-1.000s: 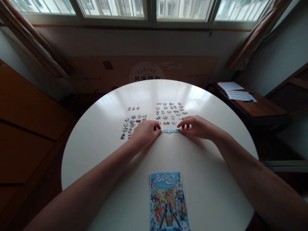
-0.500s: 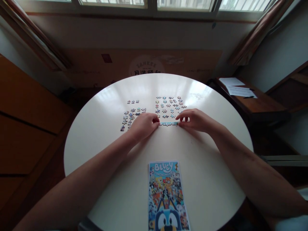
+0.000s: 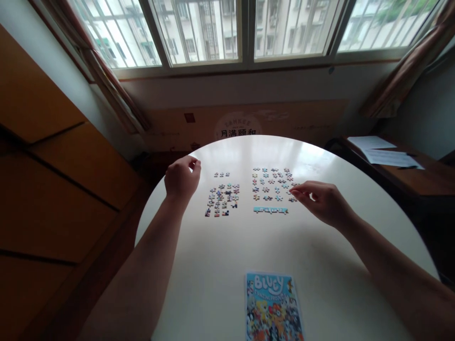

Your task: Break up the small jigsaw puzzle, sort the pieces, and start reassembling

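Observation:
My left hand is raised over the table's left side, left of the loose pieces, its fingers curled together; whether anything is between them is too small to tell. My right hand has thumb and fingertips pinched at the right edge of the right group of puzzle pieces; what the pinch holds, if anything, I cannot make out. A joined blue strip of pieces lies below that group, touched by neither hand. Another group of pieces lies between my left hand and the right group, with several pieces showing dark parts.
The round white table carries a colourful Bluey picture sheet near its front edge. Behind the table are a cardboard panel and windows. A brown side table with papers and pens stands at the right.
Both hands have left the blue strip. My left hand has moved left and up, away from the pieces; my right hand has moved to the right group's edge. The head view has tilted up and left.

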The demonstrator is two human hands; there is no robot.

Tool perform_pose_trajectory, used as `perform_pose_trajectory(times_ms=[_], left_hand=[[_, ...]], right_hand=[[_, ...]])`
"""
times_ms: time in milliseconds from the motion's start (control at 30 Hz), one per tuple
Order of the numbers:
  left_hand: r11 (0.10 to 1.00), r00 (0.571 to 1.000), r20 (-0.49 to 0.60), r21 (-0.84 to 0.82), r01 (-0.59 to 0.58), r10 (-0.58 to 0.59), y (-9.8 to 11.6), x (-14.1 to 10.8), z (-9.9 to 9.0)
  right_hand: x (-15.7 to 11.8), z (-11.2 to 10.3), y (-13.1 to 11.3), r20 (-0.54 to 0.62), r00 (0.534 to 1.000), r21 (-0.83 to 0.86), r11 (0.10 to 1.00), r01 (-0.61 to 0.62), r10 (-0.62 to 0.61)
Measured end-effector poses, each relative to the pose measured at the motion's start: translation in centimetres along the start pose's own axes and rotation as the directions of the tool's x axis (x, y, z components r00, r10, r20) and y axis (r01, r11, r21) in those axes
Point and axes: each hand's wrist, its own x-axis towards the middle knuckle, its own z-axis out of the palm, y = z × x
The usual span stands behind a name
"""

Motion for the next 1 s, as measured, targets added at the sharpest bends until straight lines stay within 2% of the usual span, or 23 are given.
perform_pose_trajectory(times_ms=[100,233,400,600,700,800,900,1000], left_hand=[[0.996,0.990,0.134,0.076,0.042,-0.052,-1.4,-0.2,1.5],[0.992,0.957,0.279,0.117,0.052,-0.082,-1.5,-0.8,2.9],[0.990,0.924,0.364,0.123,0.075,-0.115,-1.1,-1.4,3.4],[0.989,0.932,0.335,0.102,0.111,-0.139,-1.4,-1.5,3.3],[0.990,0.964,0.225,0.051,0.134,-0.142,-1.7,-1.3,3.1],[0.983,0.981,0.108,-0.073,0.171,-0.163,-2.1,-1.3,3.3],[0.952,0.971,0.085,-0.193,0.236,-0.223,-3.0,-1.3,4.2],[0.909,0.949,0.115,-0.274,0.315,-0.294,-4.2,-1.3,5.5]], right_hand=[[-0.2,0.4,-0.1,-0.083,0.996,0.041,0.999,-0.032,0.036],[-0.4,0.8,-0.3,-0.141,0.986,0.068,0.995,-0.076,0.085],[-0.6,0.8,-0.3,-0.199,0.973,0.098,0.990,-0.100,0.118],[-0.6,0.6,-0.7,-0.215,0.972,0.087,0.993,-0.078,0.095],[-0.6,0.6,-0.7,-0.227,0.969,0.086,0.993,-0.077,0.095],[-0.7,0.6,-0.7,-0.231,0.968,0.096,0.993,-0.074,0.095],[-0.8,0.6,-0.6,-0.237,0.967,0.090,0.993,-0.072,0.092],[-1.0,0.6,-0.4,-0.246,0.964,0.079,0.994,-0.078,0.096]])
